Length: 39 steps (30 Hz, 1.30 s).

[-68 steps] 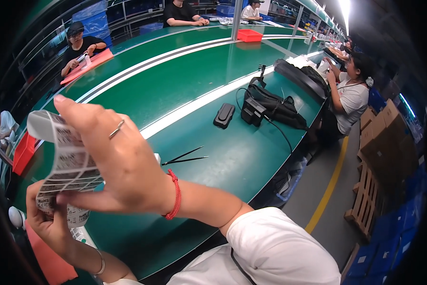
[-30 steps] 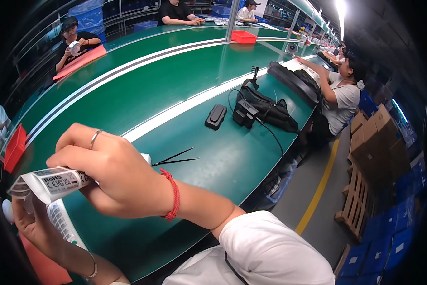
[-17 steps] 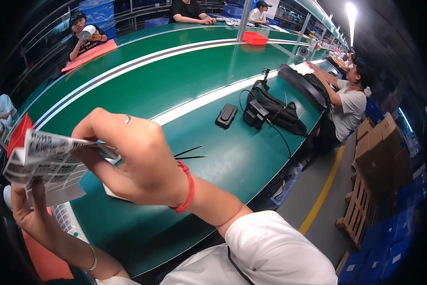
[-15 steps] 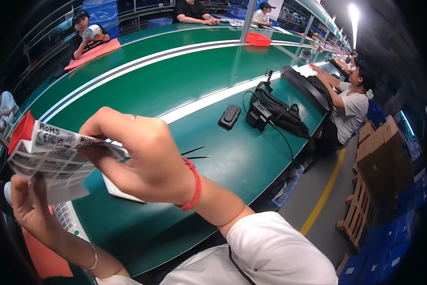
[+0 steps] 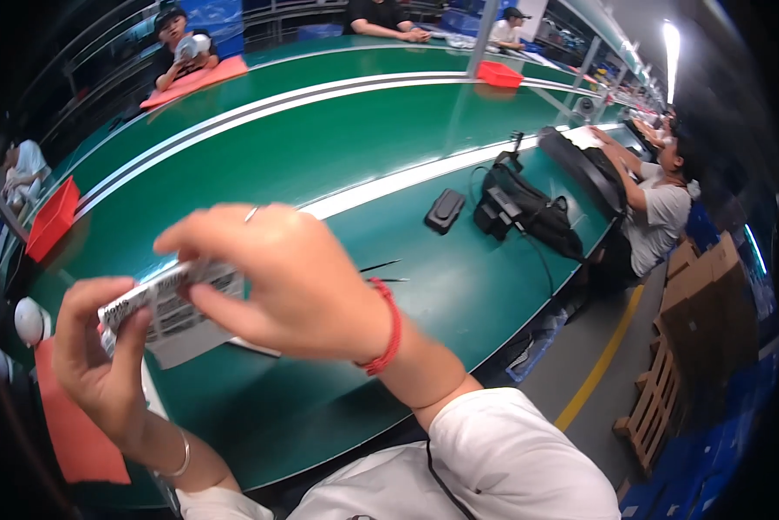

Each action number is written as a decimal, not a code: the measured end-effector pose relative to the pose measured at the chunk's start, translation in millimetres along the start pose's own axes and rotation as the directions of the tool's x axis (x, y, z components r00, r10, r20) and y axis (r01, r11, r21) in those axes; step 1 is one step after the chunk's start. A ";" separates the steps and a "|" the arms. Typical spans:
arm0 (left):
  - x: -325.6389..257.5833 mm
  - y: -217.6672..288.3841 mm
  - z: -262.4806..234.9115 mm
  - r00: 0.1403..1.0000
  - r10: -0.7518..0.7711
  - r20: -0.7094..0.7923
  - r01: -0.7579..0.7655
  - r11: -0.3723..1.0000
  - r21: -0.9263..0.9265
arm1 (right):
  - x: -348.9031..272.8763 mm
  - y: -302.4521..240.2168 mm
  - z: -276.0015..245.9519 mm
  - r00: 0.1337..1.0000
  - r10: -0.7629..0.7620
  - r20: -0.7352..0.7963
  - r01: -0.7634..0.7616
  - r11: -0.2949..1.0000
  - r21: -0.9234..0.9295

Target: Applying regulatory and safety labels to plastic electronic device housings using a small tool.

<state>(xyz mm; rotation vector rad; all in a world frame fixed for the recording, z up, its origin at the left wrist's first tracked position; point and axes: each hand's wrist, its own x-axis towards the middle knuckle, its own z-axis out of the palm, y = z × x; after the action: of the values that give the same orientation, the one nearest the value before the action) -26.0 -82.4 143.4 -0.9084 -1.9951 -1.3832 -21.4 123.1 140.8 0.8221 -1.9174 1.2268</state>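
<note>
Both of my hands hold a label sheet (image 5: 179, 314), pale with rows of dark-printed labels, raised above the green table. My left hand (image 5: 103, 368) pinches its left end between thumb and fingers. My right hand (image 5: 290, 282), wearing a red braided bracelet, is closed at the sheet's upper right edge, thumb on the near face. The top of the sheet looks folded over, and its lower edge hangs loose. Beyond my right wrist lie two thin dark pointed tips (image 5: 382, 265), the rest hidden by the hand. A white flat thing (image 5: 257, 349) shows partly beneath the sheet.
On the table sit a black boxy device (image 5: 445, 211) and a black bag (image 5: 528, 208) with a cable. A red tray (image 5: 53, 221) and orange mat (image 5: 79, 425) are at left. Co-workers sit across and at right. Cardboard boxes (image 5: 700, 295) and a wooden pallet (image 5: 649, 403) stand beyond the aisle.
The sheet has dropped slightly and tilted, its upper edge now folded over. My left hand has risen to grip its left end. The view has shifted, so the surroundings sit further right.
</note>
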 end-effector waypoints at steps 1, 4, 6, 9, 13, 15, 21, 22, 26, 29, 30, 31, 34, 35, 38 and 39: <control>0.0 0.7 -5.9 1.000 0.024 -0.011 -0.023 0.999 0.036 | 2.5 -0.8 1.0 1.000 -0.026 -0.003 0.026 1.000 0.009; 9.7 -3.1 12.1 0.998 0.023 -0.050 -0.030 0.989 -0.146 | 5.1 5.5 -9.3 0.992 -0.081 -0.101 0.076 0.996 -0.057; 17.2 -5.4 27.8 0.999 -0.002 -0.050 -0.010 0.972 -0.236 | 2.2 4.8 -22.5 0.995 -0.050 -0.090 0.044 0.997 -0.067; 18.0 4.7 18.8 0.999 -0.013 -0.039 0.004 0.973 -0.231 | 6.3 -9.4 -14.2 0.987 -0.066 -0.144 0.061 0.997 -0.037; 16.3 6.2 12.3 0.990 -0.138 0.009 0.135 0.951 -0.278 | 6.0 -8.8 -3.6 0.991 -0.042 -0.123 0.041 0.999 -0.016; 17.9 2.6 8.9 0.997 -0.083 0.008 0.083 0.969 -0.233 | 7.3 -11.9 -2.0 0.993 -0.027 -0.112 0.020 0.998 -0.056; 17.4 1.7 7.0 0.999 -0.005 0.034 0.013 0.972 -0.234 | 7.6 -15.9 1.4 0.995 -0.077 -0.056 0.069 0.989 -0.132; 17.9 2.4 7.7 0.999 0.005 0.034 0.002 0.976 -0.216 | 7.0 -16.6 1.8 0.996 -0.074 -0.058 0.066 0.989 -0.134; 19.4 3.2 5.8 0.997 0.047 0.055 -0.040 0.991 -0.125 | 7.1 -15.5 2.4 0.997 -0.076 -0.030 0.071 0.988 -0.138; 20.4 1.4 8.1 0.994 0.098 0.037 -0.094 0.991 -0.091 | 5.8 -15.6 3.4 0.996 -0.088 -0.015 0.085 0.983 -0.164; 20.3 1.5 7.8 0.994 0.099 0.036 -0.096 0.992 -0.088 | 6.6 -15.1 3.8 0.996 -0.092 -0.008 0.089 0.983 -0.161; 19.9 1.8 7.5 0.994 0.107 0.023 -0.105 0.991 -0.081 | 7.2 -14.7 3.9 0.995 -0.095 -0.008 0.092 0.983 -0.160; 20.6 0.1 6.8 0.992 0.126 0.015 -0.124 0.990 -0.069 | 7.2 -15.3 4.1 0.996 -0.094 -0.002 0.093 0.984 -0.152; 20.8 -0.9 6.8 0.991 0.135 0.020 -0.133 0.989 -0.063 | 7.9 -16.6 3.7 0.998 -0.059 -0.007 0.058 0.990 -0.127; 19.2 -5.7 5.9 0.994 0.105 -0.034 -0.108 0.986 -0.125 | 10.3 -13.6 5.1 0.998 -0.031 -0.048 0.026 0.995 -0.098; 19.2 -6.5 3.9 0.994 0.108 -0.031 -0.111 0.986 -0.124 | 10.2 -13.1 5.6 0.996 -0.027 -0.084 0.018 0.994 -0.107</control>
<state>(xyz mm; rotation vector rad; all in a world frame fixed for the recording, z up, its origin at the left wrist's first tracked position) -43.3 -76.1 152.7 -1.0353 -1.8284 -1.4636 -17.7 111.9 153.8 0.7225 -1.8825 1.1181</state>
